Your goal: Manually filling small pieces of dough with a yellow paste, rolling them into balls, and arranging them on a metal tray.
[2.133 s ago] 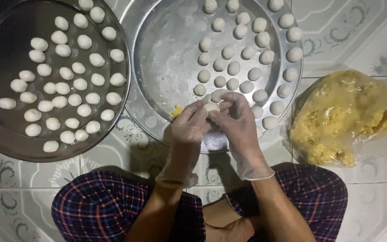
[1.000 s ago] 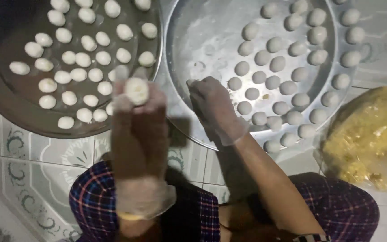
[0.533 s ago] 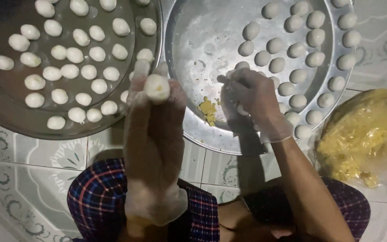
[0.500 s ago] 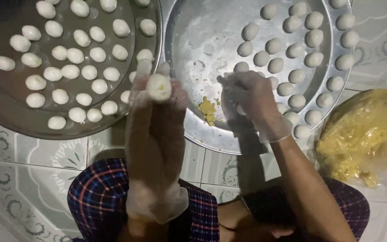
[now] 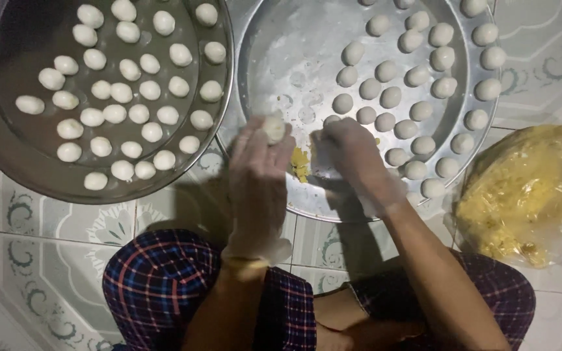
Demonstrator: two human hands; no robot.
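My left hand (image 5: 259, 182), in a thin clear glove, holds a small white dough ball (image 5: 273, 128) at its fingertips over the near rim of the right metal tray (image 5: 274, 52). My right hand (image 5: 352, 162), gloved too, rests palm down in that tray beside a small heap of yellow filling (image 5: 300, 162); whether it grips anything is hidden. Several white dough balls (image 5: 391, 97) lie in the right tray. The left metal tray (image 5: 8, 162) holds several more balls (image 5: 121, 91) in rows.
A clear plastic bag of yellow filling (image 5: 528, 188) lies on the patterned tile floor (image 5: 47, 260) at the right. My knees in dark plaid cloth (image 5: 164, 286) fill the bottom of the view. The two trays touch at their rims.
My left hand with the dough ball has moved right, from over the left tray's edge to the right tray's rim. My right hand has lowered flat beside the yellow filling.
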